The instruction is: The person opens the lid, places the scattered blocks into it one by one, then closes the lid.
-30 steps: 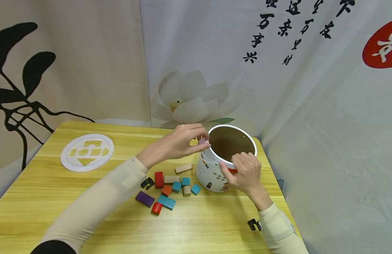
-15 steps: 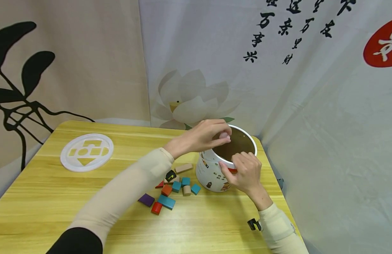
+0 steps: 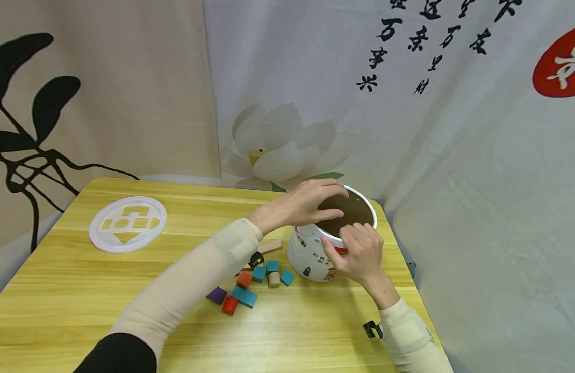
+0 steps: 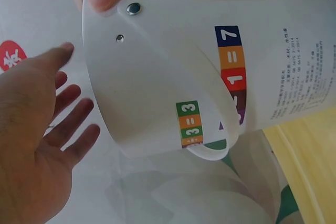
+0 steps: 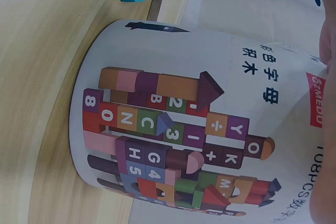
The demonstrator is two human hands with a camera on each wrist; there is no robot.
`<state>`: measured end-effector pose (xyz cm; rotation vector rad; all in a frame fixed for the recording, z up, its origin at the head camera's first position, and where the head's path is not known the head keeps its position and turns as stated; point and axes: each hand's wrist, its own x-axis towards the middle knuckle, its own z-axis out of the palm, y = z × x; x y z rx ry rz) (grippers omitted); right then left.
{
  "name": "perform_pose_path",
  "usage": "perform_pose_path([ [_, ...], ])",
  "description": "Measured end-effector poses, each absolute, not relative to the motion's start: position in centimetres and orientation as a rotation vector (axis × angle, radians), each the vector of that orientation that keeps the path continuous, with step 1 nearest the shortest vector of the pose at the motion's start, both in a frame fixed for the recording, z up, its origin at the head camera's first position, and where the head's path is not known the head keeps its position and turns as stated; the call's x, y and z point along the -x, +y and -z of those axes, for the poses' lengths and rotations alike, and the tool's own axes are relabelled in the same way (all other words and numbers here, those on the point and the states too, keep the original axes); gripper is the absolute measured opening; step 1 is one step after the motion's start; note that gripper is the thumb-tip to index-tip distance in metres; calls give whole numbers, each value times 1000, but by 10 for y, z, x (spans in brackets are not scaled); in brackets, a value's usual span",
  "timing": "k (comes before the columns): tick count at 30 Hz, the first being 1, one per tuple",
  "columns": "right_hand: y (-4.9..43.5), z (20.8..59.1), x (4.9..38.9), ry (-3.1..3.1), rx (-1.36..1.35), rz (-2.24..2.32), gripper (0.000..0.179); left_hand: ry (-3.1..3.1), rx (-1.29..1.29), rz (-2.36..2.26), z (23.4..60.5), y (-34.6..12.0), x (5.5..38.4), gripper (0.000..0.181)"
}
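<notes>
A white printed block bucket (image 3: 311,259) stands upright near the right end of the table. Over its mouth is my left hand (image 3: 308,202), fingers spread and thumb apart, with nothing seen between them. The left wrist view also shows that hand (image 4: 37,114) empty beside the bucket rim. My right hand (image 3: 363,254) grips the front right rim, thumb outside and fingers over the edge. Left of the bucket lie loose wooden blocks: a long blue block (image 3: 244,297), a red block (image 3: 229,305), a purple block (image 3: 217,295) and several others, some partly hidden by my left forearm.
A round white lid (image 3: 97,235) with shaped cut-outs lies at the left on the wooden table (image 3: 199,342). A printed cloth (image 3: 278,77) hangs behind the table. The bucket's white handle (image 4: 212,153) hangs down its side.
My left hand has moved right, from beside the rim to over the bucket's mouth. Its fingers have let go of a small pink block, now out of sight. My right hand stays on the rim.
</notes>
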<state>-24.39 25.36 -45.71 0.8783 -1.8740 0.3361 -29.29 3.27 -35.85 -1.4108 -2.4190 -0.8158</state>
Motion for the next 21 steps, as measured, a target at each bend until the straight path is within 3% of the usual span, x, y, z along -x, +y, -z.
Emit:
perform_pose_path([
  [11, 254, 456, 243, -1873, -882, -334, 58, -2516, 1345, 681, 361, 17, 285, 74],
  [21, 254, 454, 244, -1883, -885, -345, 59, -2548, 1248, 636, 375, -14, 270, 81],
])
